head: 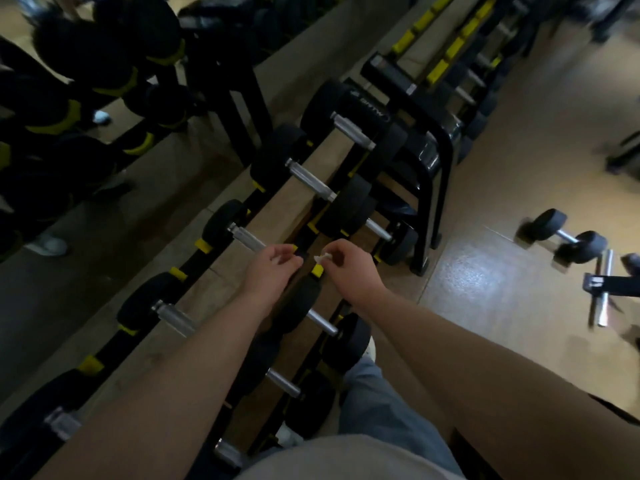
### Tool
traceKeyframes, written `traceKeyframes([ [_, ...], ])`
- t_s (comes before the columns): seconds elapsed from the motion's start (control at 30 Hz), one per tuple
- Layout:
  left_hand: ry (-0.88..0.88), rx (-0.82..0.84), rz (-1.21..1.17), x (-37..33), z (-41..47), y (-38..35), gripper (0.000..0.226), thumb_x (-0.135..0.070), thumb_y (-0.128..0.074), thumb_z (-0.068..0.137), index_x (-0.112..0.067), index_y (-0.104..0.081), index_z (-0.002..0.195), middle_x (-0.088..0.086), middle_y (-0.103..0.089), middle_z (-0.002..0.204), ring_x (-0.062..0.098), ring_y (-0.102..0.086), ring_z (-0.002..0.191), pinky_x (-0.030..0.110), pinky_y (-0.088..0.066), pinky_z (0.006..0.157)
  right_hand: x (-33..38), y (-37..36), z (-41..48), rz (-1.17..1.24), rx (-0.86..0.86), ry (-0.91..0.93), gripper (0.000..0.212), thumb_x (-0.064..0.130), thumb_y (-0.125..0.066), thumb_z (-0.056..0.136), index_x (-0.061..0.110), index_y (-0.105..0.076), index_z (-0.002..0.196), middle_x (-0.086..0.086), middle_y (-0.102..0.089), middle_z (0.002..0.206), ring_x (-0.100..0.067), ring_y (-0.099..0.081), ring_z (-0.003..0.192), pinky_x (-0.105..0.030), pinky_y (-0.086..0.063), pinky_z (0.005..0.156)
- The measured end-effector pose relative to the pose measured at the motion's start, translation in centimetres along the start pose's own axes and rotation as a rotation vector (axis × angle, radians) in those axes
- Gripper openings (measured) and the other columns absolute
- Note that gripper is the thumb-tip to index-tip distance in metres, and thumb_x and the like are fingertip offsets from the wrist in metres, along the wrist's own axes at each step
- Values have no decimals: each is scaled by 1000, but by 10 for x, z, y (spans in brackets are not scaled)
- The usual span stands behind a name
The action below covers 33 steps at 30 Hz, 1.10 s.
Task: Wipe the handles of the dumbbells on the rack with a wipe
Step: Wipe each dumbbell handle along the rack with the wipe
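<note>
A black dumbbell rack (431, 157) with yellow saddles runs diagonally from lower left to upper right. Several black dumbbells with silver handles lie on it, one handle (247, 239) just left of my left hand and another handle (311, 180) further up. My right hand (346, 265) pinches a small white wipe (322, 258) at its fingertips. My left hand (273, 268) hovers over the rack with fingers curled, its fingertips close to the wipe; a white bit shows under its fingers, and whether it holds the wipe is unclear.
A mirror (104, 116) behind the rack reflects dumbbells and shoes. A loose dumbbell (564, 237) lies on the tan floor at the right, beside a metal bar (604, 289). A second rack (460, 53) stretches away at the top. My legs stand close to the rack.
</note>
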<state>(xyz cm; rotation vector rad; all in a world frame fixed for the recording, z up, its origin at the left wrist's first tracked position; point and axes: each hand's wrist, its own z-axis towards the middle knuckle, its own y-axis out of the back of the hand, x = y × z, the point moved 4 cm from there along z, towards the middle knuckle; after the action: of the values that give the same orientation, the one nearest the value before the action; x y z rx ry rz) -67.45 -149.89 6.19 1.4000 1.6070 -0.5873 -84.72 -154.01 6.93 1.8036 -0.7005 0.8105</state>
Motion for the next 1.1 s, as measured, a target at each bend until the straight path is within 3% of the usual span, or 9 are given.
traceKeyframes([
  [0.17, 34, -103, 41, -14, 45, -24, 21, -24, -62, 97, -26, -65, 117, -11, -64, 111, 10, -60, 105, 36, -53, 93, 13, 17, 67, -23, 66, 94, 20, 28, -59, 99, 27, -67, 118, 17, -61, 93, 6, -55, 79, -10, -39, 61],
  [0.37, 183, -203, -212, -41, 98, -68, 39, 6, -39, 94, -17, -62, 117, 5, -66, 111, 14, -60, 92, 29, -49, 76, 25, 37, 165, -109, 205, 225, 24, 32, -56, 101, 24, -71, 117, 11, -67, 90, -1, -59, 76, -14, -44, 63],
  [0.53, 244, -367, -275, -59, 112, -88, 20, -18, -52, 99, -24, -64, 114, 4, -70, 97, 14, -61, 80, 26, -46, 63, 23, 57, 214, -143, 352, 230, 29, 31, -56, 100, 28, -64, 128, 14, -65, 92, -7, -64, 79, -32, -61, 75],
  [0.67, 275, -415, -228, -61, 111, -93, 22, -36, -61, 97, -20, -69, 110, 3, -68, 88, 13, -60, 75, 24, -44, 58, 24, 64, 226, -151, 434, 208, 25, 29, -59, 99, 28, -60, 125, 12, -63, 92, -9, -64, 79, -32, -61, 72],
  [0.77, 305, -455, -286, -63, 106, -94, 24, -35, -55, 100, -16, -69, 100, 2, -62, 81, 16, -55, 73, 26, -44, 58, 23, 65, 226, -192, 450, 227, 19, 28, -60, 99, 27, -61, 118, 11, -63, 91, -9, -65, 78, -34, -62, 70],
  [0.9, 365, -455, -411, -59, 103, -98, 27, -33, -47, 103, -18, -66, 90, 1, -61, 81, 14, -52, 72, 27, -42, 63, 23, 67, 220, -206, 467, 238, 18, 28, -59, 100, 26, -64, 117, 9, -66, 96, -7, -65, 78, -22, -55, 61],
  [1.0, 355, -394, -449, -57, 107, -102, 22, -25, -47, 102, -18, -68, 106, 0, -60, 84, 12, -53, 75, 25, -42, 64, 27, 73, 219, -236, 424, 288, 23, 27, -60, 99, 26, -68, 121, 12, -66, 96, -2, -62, 81, -14, -47, 63],
  [1.1, 324, -342, -439, -58, 112, -106, 34, -5, -48, 96, -20, -61, 124, 0, -60, 107, 12, -57, 99, 22, -47, 70, 28, 79, 224, -235, 408, 267, 26, 25, -58, 100, 23, -67, 125, 11, -66, 91, -2, -62, 76, -15, -48, 59],
])
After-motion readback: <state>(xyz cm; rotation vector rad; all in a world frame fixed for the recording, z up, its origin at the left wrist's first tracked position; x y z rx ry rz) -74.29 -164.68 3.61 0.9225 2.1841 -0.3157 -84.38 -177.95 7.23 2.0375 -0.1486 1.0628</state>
